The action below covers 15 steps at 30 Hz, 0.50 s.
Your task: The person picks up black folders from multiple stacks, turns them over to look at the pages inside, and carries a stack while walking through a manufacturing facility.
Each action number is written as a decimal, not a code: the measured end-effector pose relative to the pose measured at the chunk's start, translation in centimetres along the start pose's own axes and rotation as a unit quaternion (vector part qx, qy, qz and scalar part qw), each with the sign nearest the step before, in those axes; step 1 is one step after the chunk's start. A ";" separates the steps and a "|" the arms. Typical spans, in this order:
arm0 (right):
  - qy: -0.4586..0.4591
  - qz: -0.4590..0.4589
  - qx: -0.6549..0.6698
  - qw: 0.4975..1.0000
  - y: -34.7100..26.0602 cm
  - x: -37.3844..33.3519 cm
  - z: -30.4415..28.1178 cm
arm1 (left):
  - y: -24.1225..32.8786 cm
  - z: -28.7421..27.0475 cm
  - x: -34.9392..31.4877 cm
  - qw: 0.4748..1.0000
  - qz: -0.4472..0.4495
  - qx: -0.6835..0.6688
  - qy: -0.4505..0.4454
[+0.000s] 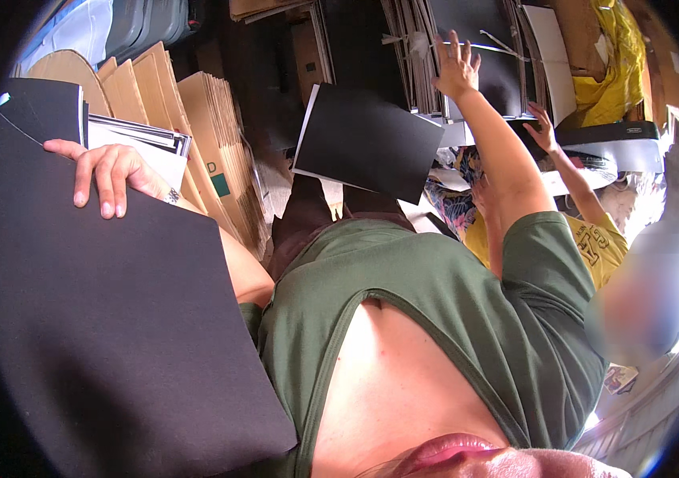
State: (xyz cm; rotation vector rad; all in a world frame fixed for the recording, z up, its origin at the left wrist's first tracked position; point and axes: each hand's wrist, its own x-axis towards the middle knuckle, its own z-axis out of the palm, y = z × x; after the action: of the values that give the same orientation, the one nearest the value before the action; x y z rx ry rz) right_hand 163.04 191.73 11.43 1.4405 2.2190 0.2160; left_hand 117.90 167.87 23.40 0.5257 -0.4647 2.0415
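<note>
On the left, my left hand is closed over the edge of a large black cardboard sheet, fingers across its dark face; the thumb is hidden. The sheet covers the lower left and reaches my side. My right hand is raised at the upper right, fingers spread, with nothing in it. Just beyond it are upright bundles of black boards bound with pale ties. A smaller black board with white edges lies tilted in front of my legs; what bears it is hidden.
Folded brown cartons stand upright beside a stack of white and black boards. At the right, a co-worker in a yellow shirt raises a hand near a grey-and-black machine. Yellow plastic wrapping hangs behind.
</note>
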 end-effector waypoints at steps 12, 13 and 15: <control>-0.146 -0.308 -0.281 0.897 -2.1 0.5 5.9 | 1.0 -0.4 -0.6 1.000 0.025 0.006 0.014; -0.083 -0.348 -0.255 0.898 -1.7 0.2 6.1 | 1.1 -0.7 -0.7 0.999 0.030 0.008 0.015; -0.068 -0.340 -0.241 0.907 -1.9 -0.2 6.2 | 1.4 -0.7 -1.0 0.999 0.040 0.013 0.018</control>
State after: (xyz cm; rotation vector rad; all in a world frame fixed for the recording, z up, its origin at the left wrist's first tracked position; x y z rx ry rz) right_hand 164.51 189.90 5.34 0.3723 2.1953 0.3741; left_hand 117.07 166.83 22.14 0.4913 -0.4435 2.1324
